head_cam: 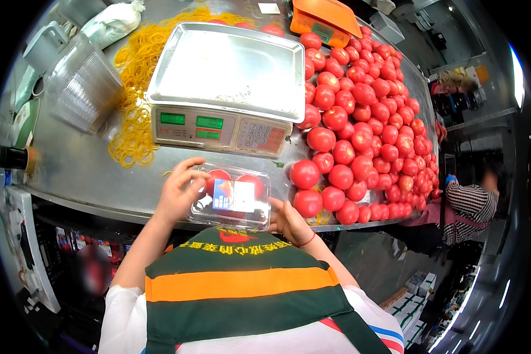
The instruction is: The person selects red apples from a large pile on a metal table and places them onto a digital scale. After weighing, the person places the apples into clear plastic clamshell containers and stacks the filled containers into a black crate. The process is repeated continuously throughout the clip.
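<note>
A clear plastic clamshell box (259,210) with red tomatoes (250,183) inside is at the table's front edge, close to my apron. Its lid bears a printed label (233,196) in blue and white. My left hand (179,190) grips the box's left side, fingers curled over the upper left corner. On the opposite side, my right hand (291,222) has its fingertips against the right wall. Just beyond the box stands a digital weighing scale (221,130) with a bare steel pan (225,66) and lit green displays.
Many loose tomatoes (360,132) cover the right of the steel table (88,177). Yellow rubber bands (135,119) lie left of the scale, beside stacked clear plastic containers (82,84). An orange scale (325,22) stands at the back. A person (467,208) is at the far right.
</note>
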A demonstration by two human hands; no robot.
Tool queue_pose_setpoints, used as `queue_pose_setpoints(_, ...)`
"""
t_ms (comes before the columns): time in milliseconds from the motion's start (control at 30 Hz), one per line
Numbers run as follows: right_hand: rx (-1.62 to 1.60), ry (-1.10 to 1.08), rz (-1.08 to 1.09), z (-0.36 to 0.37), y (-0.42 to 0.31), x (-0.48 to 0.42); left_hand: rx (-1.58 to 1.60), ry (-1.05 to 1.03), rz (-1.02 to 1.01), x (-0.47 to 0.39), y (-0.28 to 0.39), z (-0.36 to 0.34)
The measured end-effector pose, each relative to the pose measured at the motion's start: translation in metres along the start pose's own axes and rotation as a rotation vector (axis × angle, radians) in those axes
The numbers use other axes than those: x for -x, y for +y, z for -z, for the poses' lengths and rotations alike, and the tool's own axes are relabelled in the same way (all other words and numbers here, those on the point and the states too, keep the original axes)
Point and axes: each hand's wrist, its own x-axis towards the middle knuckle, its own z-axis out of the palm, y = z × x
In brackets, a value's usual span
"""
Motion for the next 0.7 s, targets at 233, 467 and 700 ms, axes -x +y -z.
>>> queue_pose_setpoints(233, 0.371, -0.049, 0.112, 0.003, 0.020, -0.021, -0.138, 0.207, 0.245, 0.056, -0.032, -0.011)
queue_pose_setpoints(467, 0.586, -0.188, 0.238, -0.076, 0.004, -0.063, 0.260, 0.524, 0.016, 0.064, -0.028, 0.027)
queue_pose_setpoints(700, 1.259, -0.684, 0.375, -0.176, 0.018, -0.138, 1.286, 0.584, -0.228, 0.094, -0.053, 0.054)
